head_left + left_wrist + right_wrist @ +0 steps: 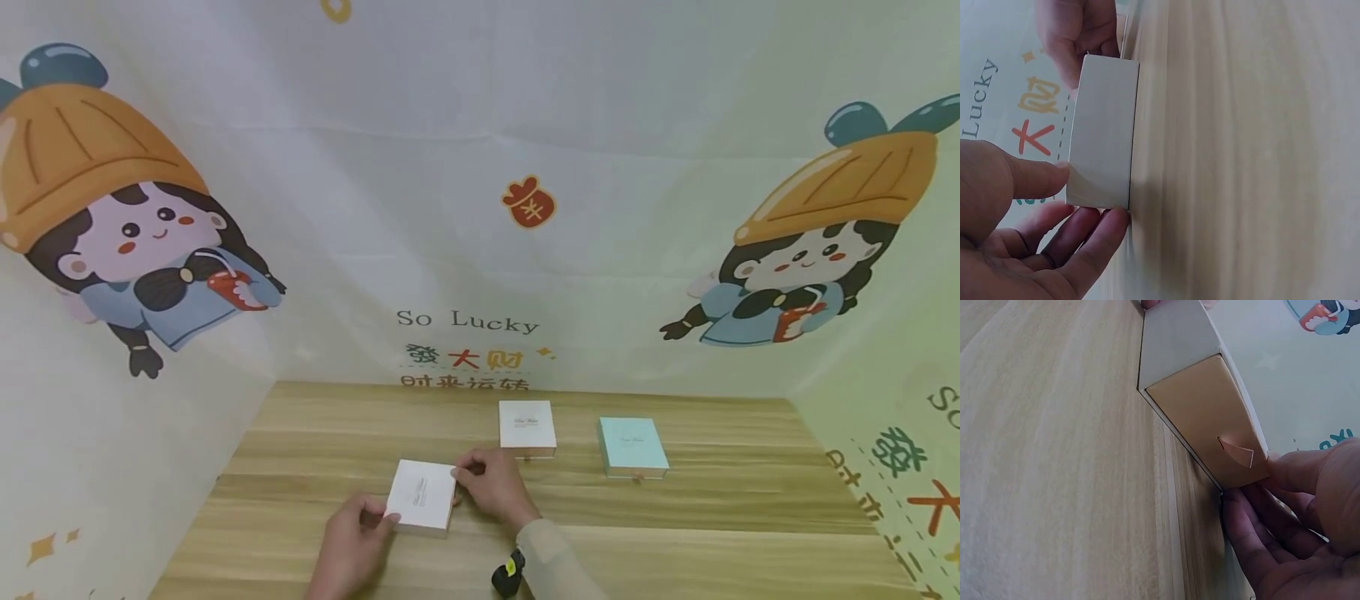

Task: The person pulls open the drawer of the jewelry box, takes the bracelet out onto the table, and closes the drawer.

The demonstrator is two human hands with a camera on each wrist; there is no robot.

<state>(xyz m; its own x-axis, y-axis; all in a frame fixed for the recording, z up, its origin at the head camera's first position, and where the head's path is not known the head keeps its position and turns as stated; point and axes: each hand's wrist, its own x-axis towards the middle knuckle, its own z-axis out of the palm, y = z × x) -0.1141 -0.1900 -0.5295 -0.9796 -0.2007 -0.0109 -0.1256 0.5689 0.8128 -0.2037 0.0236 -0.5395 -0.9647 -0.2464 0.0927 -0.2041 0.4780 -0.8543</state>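
A small white drawer box point(422, 495) with faint script lettering on its lid sits on the wooden table in the head view. My left hand point(357, 537) holds its left side, thumb at the top edge and fingers against the end, as the left wrist view shows on the plain side of the box point(1104, 131). At the far right corner, my right hand point(491, 486) pinches the box between thumb and fingers. In the right wrist view, the tan drawer front point(1200, 412) carries a small ribbon pull tab point(1237, 452) and sits flush in the sleeve.
Behind the right hand stands a second white box point(527, 425). Further right is a mint-green box point(632, 444) with a similar pull tab. A printed cloth backdrop point(360, 208) rises along the back and sides of the wooden table point(720, 492).
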